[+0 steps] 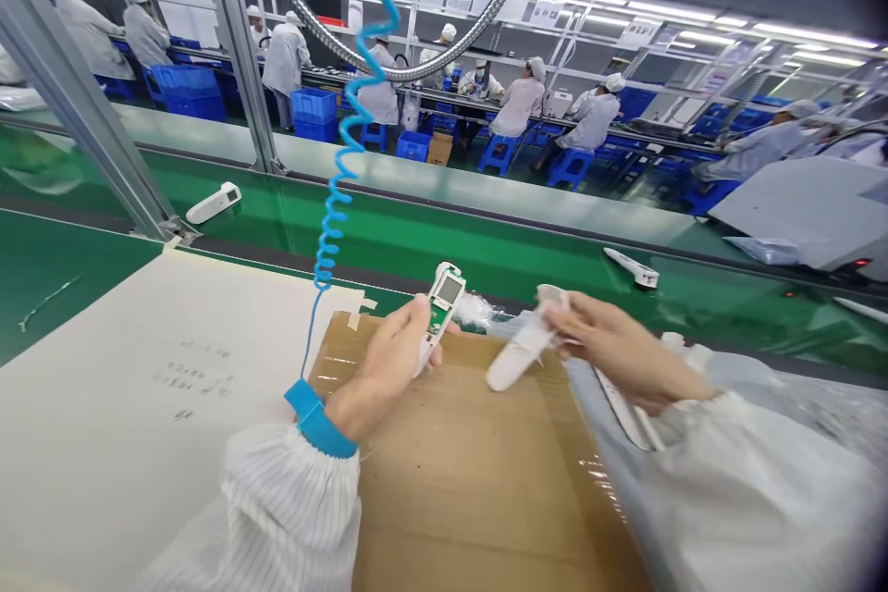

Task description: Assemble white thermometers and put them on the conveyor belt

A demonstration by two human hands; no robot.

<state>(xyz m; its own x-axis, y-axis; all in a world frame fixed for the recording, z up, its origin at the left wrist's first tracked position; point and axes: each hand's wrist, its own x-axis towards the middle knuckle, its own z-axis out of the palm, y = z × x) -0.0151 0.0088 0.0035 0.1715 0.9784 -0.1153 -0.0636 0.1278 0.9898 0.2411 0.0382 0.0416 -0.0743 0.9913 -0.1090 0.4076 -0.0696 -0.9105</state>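
My left hand is closed around an opened white handheld device, which looks like a thermometer. Its small grey screen and green circuit board face up. A blue wrist strap with a coiled cord circles my left wrist. To the right, my right hand pinches a long white plastic cover, slightly blurred. The two pieces are apart, both held above the brown cardboard.
White paper with handwriting lies left of the cardboard. Crumpled clear plastic sits behind it. On the green conveyor belt are white devices. The blue coiled cord hangs in front. Several people in white work farther back.
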